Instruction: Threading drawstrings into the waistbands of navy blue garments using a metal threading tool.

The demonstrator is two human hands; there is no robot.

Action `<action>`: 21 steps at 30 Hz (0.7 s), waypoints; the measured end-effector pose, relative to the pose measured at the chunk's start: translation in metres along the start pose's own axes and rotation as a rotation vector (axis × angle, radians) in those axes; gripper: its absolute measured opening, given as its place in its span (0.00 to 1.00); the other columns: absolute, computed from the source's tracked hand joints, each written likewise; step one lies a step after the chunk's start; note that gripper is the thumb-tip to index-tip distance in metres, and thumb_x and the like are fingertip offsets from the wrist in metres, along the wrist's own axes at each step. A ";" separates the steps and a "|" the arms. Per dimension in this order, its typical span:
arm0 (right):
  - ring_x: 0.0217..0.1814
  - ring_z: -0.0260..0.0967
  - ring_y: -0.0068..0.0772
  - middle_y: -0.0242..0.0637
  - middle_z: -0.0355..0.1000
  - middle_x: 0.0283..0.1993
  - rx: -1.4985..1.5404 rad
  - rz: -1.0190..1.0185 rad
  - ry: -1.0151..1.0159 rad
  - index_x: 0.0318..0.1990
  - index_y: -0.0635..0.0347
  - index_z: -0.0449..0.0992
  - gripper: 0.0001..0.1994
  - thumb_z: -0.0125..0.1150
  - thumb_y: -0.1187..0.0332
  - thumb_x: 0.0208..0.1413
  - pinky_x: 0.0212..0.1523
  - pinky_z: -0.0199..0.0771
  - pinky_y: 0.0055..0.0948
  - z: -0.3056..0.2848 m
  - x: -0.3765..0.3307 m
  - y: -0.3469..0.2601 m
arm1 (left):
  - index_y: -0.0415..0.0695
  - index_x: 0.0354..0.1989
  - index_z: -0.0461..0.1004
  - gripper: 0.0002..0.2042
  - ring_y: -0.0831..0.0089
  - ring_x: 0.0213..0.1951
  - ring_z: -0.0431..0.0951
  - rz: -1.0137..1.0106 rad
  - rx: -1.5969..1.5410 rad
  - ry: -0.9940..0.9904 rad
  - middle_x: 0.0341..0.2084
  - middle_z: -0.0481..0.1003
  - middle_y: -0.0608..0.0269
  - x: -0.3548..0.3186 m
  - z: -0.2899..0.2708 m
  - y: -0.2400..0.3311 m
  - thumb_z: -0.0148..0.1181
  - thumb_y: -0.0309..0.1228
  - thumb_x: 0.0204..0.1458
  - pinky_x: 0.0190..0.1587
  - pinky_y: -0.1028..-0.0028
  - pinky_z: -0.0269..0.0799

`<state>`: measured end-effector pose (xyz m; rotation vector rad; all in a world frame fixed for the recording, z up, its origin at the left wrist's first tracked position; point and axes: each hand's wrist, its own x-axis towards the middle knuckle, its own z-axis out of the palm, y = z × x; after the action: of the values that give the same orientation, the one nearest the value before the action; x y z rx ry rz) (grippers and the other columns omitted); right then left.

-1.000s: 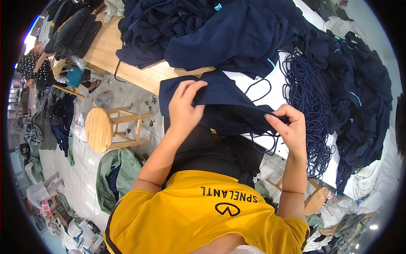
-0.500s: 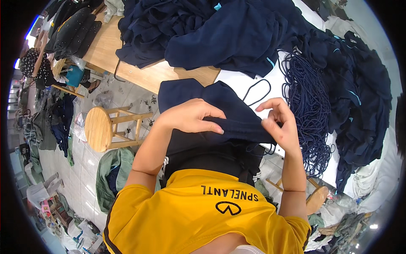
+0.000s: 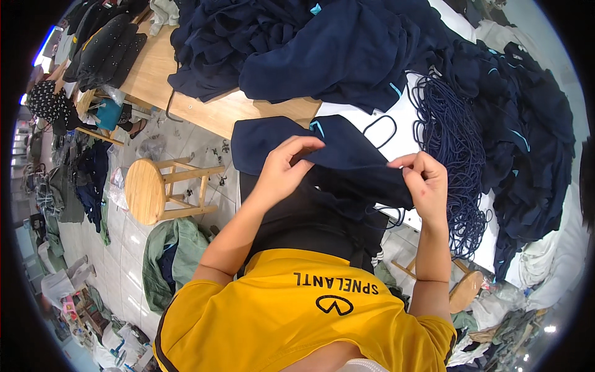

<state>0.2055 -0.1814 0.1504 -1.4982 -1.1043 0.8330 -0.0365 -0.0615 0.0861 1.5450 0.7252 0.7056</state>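
At the table edge, left hand (image 3: 282, 173) and right hand (image 3: 424, 183) pinch a navy garment (image 3: 347, 155), fingers closed on fabric. Cord bundle (image 3: 446, 130) lies near; big pile (image 3: 322, 49) looks unprocessed.

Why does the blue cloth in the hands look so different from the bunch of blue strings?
The cloth is one broad, flat piece, gripped by the left hand and right hand. The strings are many thin cords, lying untouched on the white table. Both are dark navy blue.

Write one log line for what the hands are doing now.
left hand: pinching dark navy fabric garment | right hand: pinching same garment | nearby: bundle of dark blue cords, round wooden stool
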 end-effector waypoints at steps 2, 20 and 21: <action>0.22 0.56 0.13 0.38 0.74 0.24 -0.036 -0.064 0.053 0.16 0.61 0.55 0.10 0.46 0.84 0.41 0.23 0.54 0.17 0.004 -0.003 0.006 | 0.38 0.45 0.74 0.12 0.81 0.39 0.72 -0.211 -0.264 -0.228 0.36 0.74 0.68 0.002 -0.011 0.010 0.55 0.20 0.52 0.42 0.81 0.68; 0.33 0.59 0.20 0.30 0.63 0.34 -0.220 -0.128 -0.034 0.43 0.60 0.69 0.08 0.58 0.70 0.57 0.35 0.62 0.20 0.048 0.001 -0.005 | 0.42 0.26 0.75 0.09 0.57 0.25 0.76 0.345 0.386 -0.215 0.21 0.75 0.57 0.009 0.040 0.028 0.66 0.34 0.43 0.26 0.65 0.67; 0.34 0.60 0.21 0.31 0.64 0.35 -0.087 -0.089 -0.031 0.46 0.60 0.67 0.10 0.53 0.66 0.61 0.38 0.62 0.21 0.045 0.005 -0.004 | 0.42 0.26 0.75 0.09 0.57 0.25 0.76 0.349 0.385 -0.217 0.21 0.75 0.57 0.009 0.039 0.023 0.66 0.34 0.43 0.26 0.65 0.67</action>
<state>0.1654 -0.1613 0.1449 -1.5009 -1.2346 0.7570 0.0010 -0.0798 0.1054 2.0976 0.4465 0.6617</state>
